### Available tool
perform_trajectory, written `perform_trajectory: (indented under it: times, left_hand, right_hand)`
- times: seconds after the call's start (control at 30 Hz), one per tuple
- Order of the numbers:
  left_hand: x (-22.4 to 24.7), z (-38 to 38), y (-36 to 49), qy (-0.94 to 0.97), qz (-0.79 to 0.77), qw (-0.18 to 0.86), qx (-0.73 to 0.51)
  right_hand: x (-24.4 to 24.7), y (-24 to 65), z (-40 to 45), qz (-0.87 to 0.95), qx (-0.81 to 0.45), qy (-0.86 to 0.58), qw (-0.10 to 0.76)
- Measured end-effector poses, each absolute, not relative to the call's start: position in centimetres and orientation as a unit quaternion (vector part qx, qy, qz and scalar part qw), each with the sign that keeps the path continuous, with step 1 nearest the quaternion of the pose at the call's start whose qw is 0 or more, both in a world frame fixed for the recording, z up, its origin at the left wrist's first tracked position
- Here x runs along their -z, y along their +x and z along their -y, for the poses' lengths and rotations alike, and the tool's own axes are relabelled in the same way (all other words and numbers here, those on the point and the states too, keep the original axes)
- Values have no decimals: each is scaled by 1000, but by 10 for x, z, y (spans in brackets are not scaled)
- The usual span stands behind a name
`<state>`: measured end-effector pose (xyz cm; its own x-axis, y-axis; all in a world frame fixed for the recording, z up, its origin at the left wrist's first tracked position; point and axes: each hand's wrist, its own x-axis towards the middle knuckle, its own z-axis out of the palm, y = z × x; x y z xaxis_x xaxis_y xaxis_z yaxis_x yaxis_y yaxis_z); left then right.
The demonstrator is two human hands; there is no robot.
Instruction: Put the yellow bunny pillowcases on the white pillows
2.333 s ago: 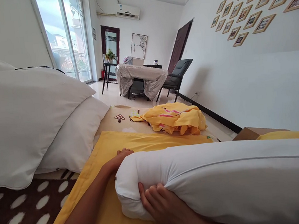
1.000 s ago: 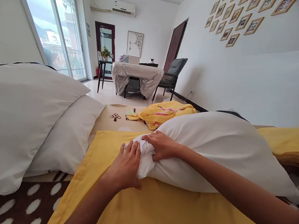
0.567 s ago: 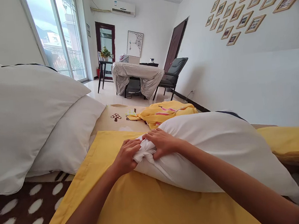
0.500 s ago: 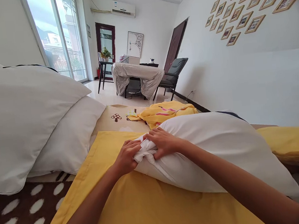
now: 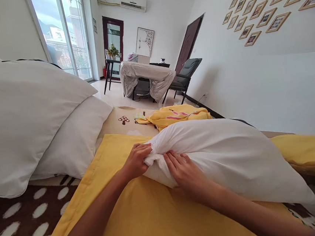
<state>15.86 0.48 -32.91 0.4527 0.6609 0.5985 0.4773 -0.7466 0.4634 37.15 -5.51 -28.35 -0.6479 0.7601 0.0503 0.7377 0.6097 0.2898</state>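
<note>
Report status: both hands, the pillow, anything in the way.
Left hand gripping bunched pillow corner. Right hand against pillow, grip unclear. White pillow lying on yellow cloth. No obstruction seen at the hands.

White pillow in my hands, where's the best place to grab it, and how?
Probably pinch the bunched left end of the white pillow, coming from the left with the left hand: the cloth narrows there into a graspable fold, while the middle bulges wide. The right hand could steady the plump part beside it from the near side.
</note>
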Motion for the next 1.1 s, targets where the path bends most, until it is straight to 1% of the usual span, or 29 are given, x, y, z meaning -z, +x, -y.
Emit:
perform_trajectory:
  times: [0.2,0.27,0.33,0.47,0.57,0.73,0.87,0.93,1.0,1.1]
  left_hand:
    - [327,-5,158,845,-346,117,-391]
    - [328,-6,158,840,-350,117,-397]
    - [329,-6,159,834,-351,116,-410]
    - [330,-5,161,832,-347,119,-417]
    - [328,-2,162,841,-351,110,-396]
    - [317,9,168,884,-333,30,-326]
    - [306,25,180,913,-303,-138,-237]
    - [303,33,185,908,-301,-203,-211]
    - [301,40,187,906,-300,-219,-204]
    - [293,46,185,911,-298,-198,-203]
  right_hand:
    - [267,362,32,-909,-10,413,57]
    - [264,361,29,-910,7,411,58]
    - [266,360,32,-906,-21,420,48]
    - [276,360,39,-874,-161,459,-7]
    - [277,361,29,-872,-194,449,-38]
    - [277,364,6,-910,-142,388,-20]
    - [283,364,6,-920,-135,367,-22]
    - [284,363,9,-918,-142,370,-15]
    - [286,360,12,-917,-140,373,-10]
    - [287,358,16,-916,-123,380,-22]
